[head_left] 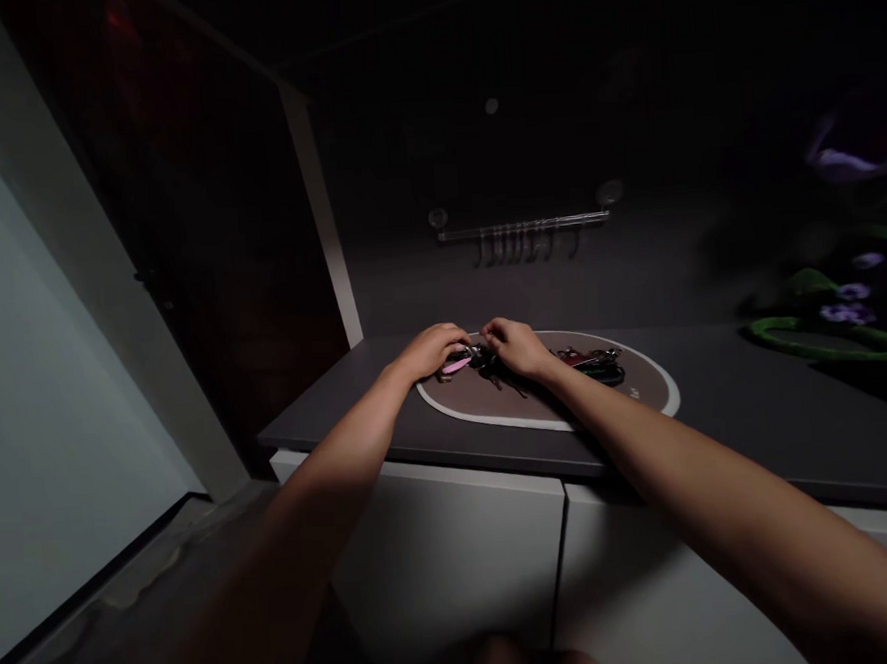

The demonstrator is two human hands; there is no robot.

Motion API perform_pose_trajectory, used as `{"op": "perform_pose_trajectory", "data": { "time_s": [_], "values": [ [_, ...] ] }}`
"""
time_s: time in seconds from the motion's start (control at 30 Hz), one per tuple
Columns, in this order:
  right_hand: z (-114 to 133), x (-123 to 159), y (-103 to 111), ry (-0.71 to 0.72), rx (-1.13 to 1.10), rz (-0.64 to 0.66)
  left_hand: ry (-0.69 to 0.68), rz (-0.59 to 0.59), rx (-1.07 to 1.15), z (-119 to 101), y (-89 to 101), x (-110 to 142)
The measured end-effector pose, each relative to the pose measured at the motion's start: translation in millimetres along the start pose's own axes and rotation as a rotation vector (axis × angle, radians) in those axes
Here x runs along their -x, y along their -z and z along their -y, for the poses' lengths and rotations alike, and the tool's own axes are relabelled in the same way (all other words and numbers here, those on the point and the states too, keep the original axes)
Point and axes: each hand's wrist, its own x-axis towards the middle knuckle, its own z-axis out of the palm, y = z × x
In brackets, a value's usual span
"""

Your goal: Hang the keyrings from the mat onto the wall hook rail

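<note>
My left hand (435, 351) curls over a small bunch of keys with a pink tag (457, 365), its fingers closed around the near end. Close beside it, my right hand (518, 349) has its fingers bent and pinched together above the dark part of the bunch (481, 358). What those right fingertips hold is too small and dim to make out. Both hands rest low over an oval brown mat with a pale rim (494, 421). Behind my right wrist, a second cluster of keys and dark red and black pieces (600, 365) lies on the mat.
The mat lies on a dark countertop (328, 404) above white cabinet doors (457, 552). A clear rail with several hooks (523, 229) is fixed to the dark wall behind. At right stands a green ring-shaped decoration with purple flowers (835, 338). A dark doorway is at left.
</note>
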Motion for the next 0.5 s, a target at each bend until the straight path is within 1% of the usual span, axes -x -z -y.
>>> {"op": "perform_pose_trajectory", "data": {
  "time_s": [0.23,0.5],
  "values": [
    [4.7,1.8,3.4,0.001,0.030,0.055,0.026,-0.017,-0.036,1.6,-3.6,-1.9],
    [1.9,0.0,0.3,0.013,0.035,0.039,0.100,-0.151,-0.017,0.9,-4.3,-3.6]
  ]
}}
